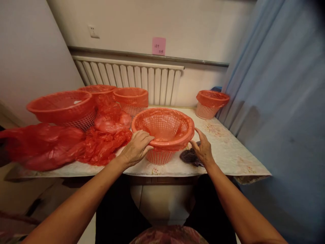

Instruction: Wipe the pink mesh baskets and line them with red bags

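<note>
A plastic mesh wastebasket stands upright at the table's near edge, lined with a thin red plastic bag folded over its rim. My left hand grips the left front of the bag-covered rim, fingers on top and thumb lower down. On the opposite side, the thumb and fingers of my right hand hold the right edge of the rim. A dark, crumpled cloth-like item lies below my right hand, partly hidden by it.
Red plastic bags are heaped on the left. Behind them are lined baskets; another lined basket stands at the back right. A radiator runs along the wall, and a blue curtain hangs on the right beside the table.
</note>
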Motion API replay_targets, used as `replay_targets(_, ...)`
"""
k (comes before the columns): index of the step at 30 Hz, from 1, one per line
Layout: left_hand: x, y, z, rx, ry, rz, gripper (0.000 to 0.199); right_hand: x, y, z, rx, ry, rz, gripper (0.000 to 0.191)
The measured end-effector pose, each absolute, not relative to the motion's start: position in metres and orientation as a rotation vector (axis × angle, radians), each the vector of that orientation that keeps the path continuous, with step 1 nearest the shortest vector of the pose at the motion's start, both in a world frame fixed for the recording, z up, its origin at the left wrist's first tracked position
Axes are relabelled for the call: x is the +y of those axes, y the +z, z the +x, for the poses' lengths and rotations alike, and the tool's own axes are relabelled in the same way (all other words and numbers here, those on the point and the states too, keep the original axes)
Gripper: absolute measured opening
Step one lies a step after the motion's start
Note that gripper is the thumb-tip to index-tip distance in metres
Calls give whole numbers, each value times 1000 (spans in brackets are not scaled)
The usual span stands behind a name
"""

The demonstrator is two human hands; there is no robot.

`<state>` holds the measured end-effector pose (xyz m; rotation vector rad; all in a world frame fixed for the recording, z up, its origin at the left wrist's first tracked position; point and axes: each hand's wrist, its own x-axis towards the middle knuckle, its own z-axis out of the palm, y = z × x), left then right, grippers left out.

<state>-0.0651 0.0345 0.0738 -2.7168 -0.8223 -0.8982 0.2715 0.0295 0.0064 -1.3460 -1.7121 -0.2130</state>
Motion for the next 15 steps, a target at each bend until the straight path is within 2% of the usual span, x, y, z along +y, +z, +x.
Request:
replay_targets(3,28,75,-63,-902,-976,-2638,36,34,-44,290,-1665,-180,-1656,58)
replay_targets(8,15,79,-43,-920,-1030,-2611,33,29,-124,313,-1698,-191,-2156,52)
replay_targets(11,8,81,-27,-867,-952,-2684,30,24,-146,316,-1739,-278,-2154,43)
replay_targets(15,6,84,-15,-898,-795,-2689,26,22,-149,314,-1703,-393,-2086,34)
